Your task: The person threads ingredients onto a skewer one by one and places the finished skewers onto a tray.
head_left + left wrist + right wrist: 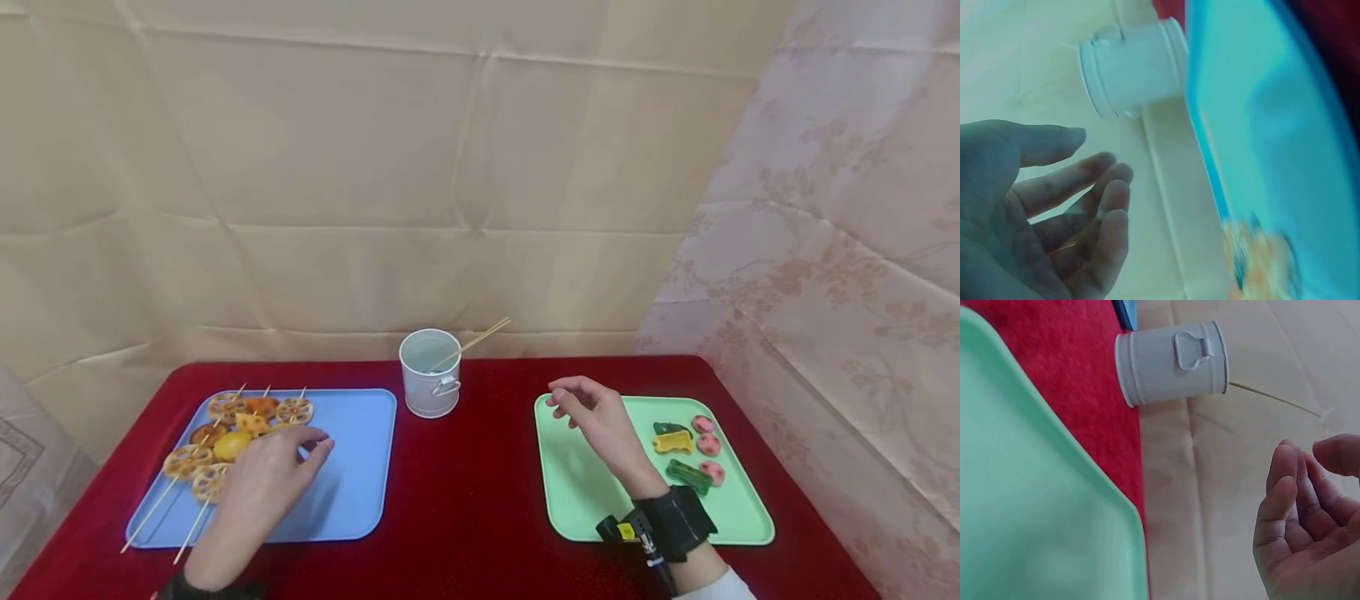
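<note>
In the head view my left hand (pixel 270 475) hovers over the blue tray (pixel 356 467), fingers loosely bent and holding nothing. Skewers lie on that tray beside and partly behind the hand, threaded with lotus root slices (pixel 187 461), a yellow ball (pixel 231 446) and browned pieces. My right hand (pixel 600 421) is above the left part of the green tray (pixel 577 492), its fingers relaxed around bare air. The wrist views show a gap between thumb and fingers on both the left hand (pixel 1054 212) and the right hand (pixel 1310 525).
Between the trays, toward the back, stands a white metal bucket (pixel 430 383) with thin bamboo sticks (pixel 480 337) leaning out. Pink round pieces (pixel 708 444), green pieces (pixel 688 476) and a yellow piece (pixel 673 442) lie at the green tray's right. Cloth curtain (pixel 465 192) hangs behind the red tablecloth (pixel 465 517).
</note>
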Available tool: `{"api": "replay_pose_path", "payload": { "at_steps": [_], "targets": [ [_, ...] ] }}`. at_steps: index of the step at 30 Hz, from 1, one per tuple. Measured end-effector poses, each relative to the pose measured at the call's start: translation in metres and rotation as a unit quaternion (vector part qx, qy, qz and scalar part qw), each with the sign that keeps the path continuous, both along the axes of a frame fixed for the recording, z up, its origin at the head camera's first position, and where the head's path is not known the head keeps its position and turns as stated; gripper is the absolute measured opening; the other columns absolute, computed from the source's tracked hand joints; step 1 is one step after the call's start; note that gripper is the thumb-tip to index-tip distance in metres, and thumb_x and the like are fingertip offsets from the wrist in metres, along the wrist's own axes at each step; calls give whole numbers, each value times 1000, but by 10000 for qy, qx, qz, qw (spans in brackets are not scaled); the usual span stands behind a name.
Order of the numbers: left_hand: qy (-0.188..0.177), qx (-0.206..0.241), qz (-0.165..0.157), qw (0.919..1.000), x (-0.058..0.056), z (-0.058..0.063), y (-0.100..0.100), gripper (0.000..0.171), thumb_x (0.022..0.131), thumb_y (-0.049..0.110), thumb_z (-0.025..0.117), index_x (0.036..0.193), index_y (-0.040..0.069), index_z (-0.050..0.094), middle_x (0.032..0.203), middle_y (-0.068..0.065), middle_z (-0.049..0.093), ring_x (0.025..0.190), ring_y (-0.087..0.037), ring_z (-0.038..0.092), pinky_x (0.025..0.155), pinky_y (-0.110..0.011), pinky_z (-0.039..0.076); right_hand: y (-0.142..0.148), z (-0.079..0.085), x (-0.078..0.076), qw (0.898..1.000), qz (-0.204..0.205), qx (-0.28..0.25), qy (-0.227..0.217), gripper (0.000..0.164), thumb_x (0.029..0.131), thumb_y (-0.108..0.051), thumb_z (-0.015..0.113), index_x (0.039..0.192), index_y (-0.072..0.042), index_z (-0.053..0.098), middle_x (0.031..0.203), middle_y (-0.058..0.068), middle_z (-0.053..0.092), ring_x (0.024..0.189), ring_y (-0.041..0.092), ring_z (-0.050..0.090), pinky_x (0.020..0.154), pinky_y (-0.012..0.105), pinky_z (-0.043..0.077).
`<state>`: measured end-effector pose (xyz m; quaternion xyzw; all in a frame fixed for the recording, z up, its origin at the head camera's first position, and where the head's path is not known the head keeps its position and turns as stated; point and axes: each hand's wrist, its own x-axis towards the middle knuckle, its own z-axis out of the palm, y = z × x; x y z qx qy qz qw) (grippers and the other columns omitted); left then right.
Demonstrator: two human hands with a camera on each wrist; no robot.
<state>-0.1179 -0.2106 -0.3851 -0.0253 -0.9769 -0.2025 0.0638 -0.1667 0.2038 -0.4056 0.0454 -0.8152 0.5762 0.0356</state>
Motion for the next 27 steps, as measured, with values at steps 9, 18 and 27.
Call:
{"api": "replay_pose_path", "payload": {
  "at_steps": [9, 18, 27],
  "targets": [
    [465, 781, -339, 9953, -18, -2, 54, 22, 93, 22, 76, 109, 6, 78, 97, -9, 74, 82, -23, 68, 66, -38, 53, -20, 20, -21, 9947, -182, 738, 688, 22, 102, -23, 68, 115, -5, 74, 96, 13, 76, 88, 32, 71, 71, 31, 57],
    [592, 1515, -636, 9846, -22, -22, 78, 21, 91, 22, 79, 107, 9, 80, 104, -10, 73, 84, -22, 68, 70, -38, 54, -49, 45, -42, 9618, -482, 1718, 2077, 16, 101, -18, 67, 107, -6, 75, 85, 5, 73, 74, 20, 62, 66, 36, 50],
    [513, 1766, -627, 9809, -19, -30, 85, 20, 92, 23, 78, 106, 9, 80, 95, -7, 72, 81, -18, 65, 70, -36, 50, -68, 51, -62, 9644, -541, 1721, 1933, 21, 100, -23, 70, 108, -5, 75, 91, 7, 74, 80, 22, 64, 68, 35, 52]
  ]
}}
